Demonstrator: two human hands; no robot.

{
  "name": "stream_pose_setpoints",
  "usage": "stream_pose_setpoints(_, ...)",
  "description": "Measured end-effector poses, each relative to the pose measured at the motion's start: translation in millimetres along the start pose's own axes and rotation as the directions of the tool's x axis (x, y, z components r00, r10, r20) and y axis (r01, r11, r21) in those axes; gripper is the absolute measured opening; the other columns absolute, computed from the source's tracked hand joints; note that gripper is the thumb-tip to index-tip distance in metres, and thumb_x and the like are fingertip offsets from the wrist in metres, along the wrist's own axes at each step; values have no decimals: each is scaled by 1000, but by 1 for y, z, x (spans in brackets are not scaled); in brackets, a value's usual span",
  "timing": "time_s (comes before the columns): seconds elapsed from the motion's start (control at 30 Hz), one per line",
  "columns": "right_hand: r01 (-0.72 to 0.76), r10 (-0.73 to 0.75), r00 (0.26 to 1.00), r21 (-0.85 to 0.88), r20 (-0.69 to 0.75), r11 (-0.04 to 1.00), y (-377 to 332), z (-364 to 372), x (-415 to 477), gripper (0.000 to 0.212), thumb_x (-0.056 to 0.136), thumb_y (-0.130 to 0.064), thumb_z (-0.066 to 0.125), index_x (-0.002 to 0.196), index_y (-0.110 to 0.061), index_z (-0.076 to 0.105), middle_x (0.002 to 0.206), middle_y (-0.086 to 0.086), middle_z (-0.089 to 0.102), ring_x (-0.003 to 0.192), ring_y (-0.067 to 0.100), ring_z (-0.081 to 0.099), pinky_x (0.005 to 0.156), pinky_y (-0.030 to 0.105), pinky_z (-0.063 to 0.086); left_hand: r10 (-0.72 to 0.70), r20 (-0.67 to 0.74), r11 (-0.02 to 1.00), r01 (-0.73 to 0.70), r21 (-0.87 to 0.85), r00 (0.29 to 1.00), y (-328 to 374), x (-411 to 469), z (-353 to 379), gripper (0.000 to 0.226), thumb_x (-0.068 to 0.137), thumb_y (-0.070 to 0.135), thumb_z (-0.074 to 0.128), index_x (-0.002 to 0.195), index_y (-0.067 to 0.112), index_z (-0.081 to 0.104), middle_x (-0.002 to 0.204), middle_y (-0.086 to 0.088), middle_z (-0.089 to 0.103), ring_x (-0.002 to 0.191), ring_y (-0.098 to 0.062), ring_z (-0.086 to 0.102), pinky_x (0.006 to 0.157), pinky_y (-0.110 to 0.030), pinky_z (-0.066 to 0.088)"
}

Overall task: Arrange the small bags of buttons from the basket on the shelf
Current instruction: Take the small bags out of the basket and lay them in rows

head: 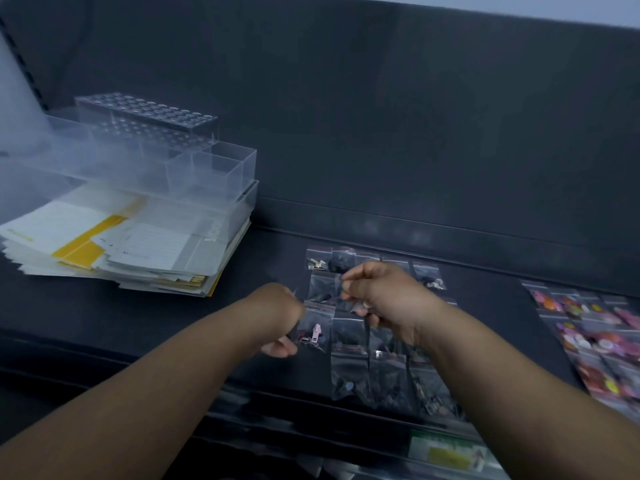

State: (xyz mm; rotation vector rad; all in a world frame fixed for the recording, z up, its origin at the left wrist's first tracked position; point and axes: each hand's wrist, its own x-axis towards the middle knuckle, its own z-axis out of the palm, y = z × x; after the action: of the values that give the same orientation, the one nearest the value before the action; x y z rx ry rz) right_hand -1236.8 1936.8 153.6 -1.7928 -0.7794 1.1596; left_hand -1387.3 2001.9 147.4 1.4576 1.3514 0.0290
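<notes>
Several small clear zip bags (349,372) with dark contents lie in rows on the dark shelf (173,327). My left hand (277,317) pinches the left edge of a small bag with a pink zipper pull (313,336) at the left of the rows. My right hand (377,292) hovers over the middle of the rows, fingers closed on a small clear bag (346,303). The basket is not in view.
Bags of colourful buttons (595,337) lie at the right end of the shelf. At the left, clear acrylic boxes (194,171) rest on a stack of white and yellow papers (114,247). A dark back panel (381,116) rises behind. The shelf's front rail (311,420) carries a green label (446,452).
</notes>
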Motion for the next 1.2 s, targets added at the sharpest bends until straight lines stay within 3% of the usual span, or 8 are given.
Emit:
stream_pose_setpoints(0.1, 30, -29, 999, -38, 46, 999, -3, 4, -1, 6, 91, -20, 61, 87, -16, 59, 79, 2, 64, 44, 8, 42, 42, 18, 26, 231, -147, 957, -198, 210, 962, -5, 7, -6, 34, 86, 28, 65, 113, 11, 52, 104, -5, 58, 79, -18, 60, 67, -27, 48)
stream_pose_setpoints(0.23, 22, -13, 982, -45, 188, 999, -12, 12, -6, 21, 86, -39, 66, 88, -18, 62, 78, 1, 67, 46, 8, 41, 45, 20, 25, 515, -132, 817, -439, 374, 847, -4, 1, -3, 88, 67, 36, 80, 137, 16, 30, 123, 0, 48, 109, -17, 52, 89, -27, 42)
stream_pose_setpoints(0.37, 64, -51, 978, -58, 204, 996, -15, 19, -2, 8, 87, -9, 61, 82, -15, 62, 70, 3, 66, 43, 8, 40, 41, 19, 23, 561, -28, 802, -536, 265, 827, -5, -4, 0, 112, 66, 18, 80, 148, 31, 5, 132, -3, 38, 113, -15, 48, 88, -23, 41)
stream_pose_setpoints(0.53, 84, -65, 984, -109, 168, 990, -15, 19, 5, 18, 88, -1, 53, 80, -15, 60, 63, 2, 62, 39, 7, 44, 40, 17, 23, 400, -65, 883, -403, -239, 914, -4, -6, -9, 80, 74, 3, 64, 142, 20, 26, 97, 1, 56, 85, -13, 56, 70, -22, 44)
stream_pose_setpoints(0.67, 62, -41, 978, -97, 204, 993, -16, 25, 6, 16, 92, -5, 52, 82, -16, 58, 68, 3, 63, 41, 7, 47, 43, 19, 23, 308, -120, 907, -329, -261, 944, -14, 3, -9, 44, 87, -6, 51, 126, 14, 46, 84, -1, 60, 81, -14, 57, 73, -27, 46)
stream_pose_setpoints(0.97, 12, -8, 995, -42, 94, 999, -8, 25, 14, 14, 92, -29, 58, 82, -19, 56, 77, 3, 63, 59, 13, 47, 45, 20, 31, 366, -79, 913, -342, 223, 927, -42, 7, -9, 12, 79, 22, 72, 86, 23, 63, 86, 5, 63, 83, -12, 60, 69, -20, 42)
stream_pose_setpoints(1.1, -90, 75, 988, 115, 133, 989, -9, 21, 14, 15, 86, -3, 47, 88, -14, 57, 76, 5, 62, 57, 12, 49, 40, 16, 31, 351, 3, 805, -303, 510, 937, -44, 10, -5, 43, 77, 41, 73, 114, 23, 62, 113, 3, 56, 105, -15, 57, 86, -23, 42)
stream_pose_setpoints(1.2, -70, 45, 985, 147, 169, 987, -6, 17, 11, 32, 81, 12, 44, 94, -14, 58, 83, 6, 63, 59, 13, 52, 44, 18, 35, 433, -21, 764, -355, 538, 901, -42, 10, -4, 14, 79, 32, 73, 80, 23, 63, 91, 4, 63, 85, -13, 60, 69, -23, 44)
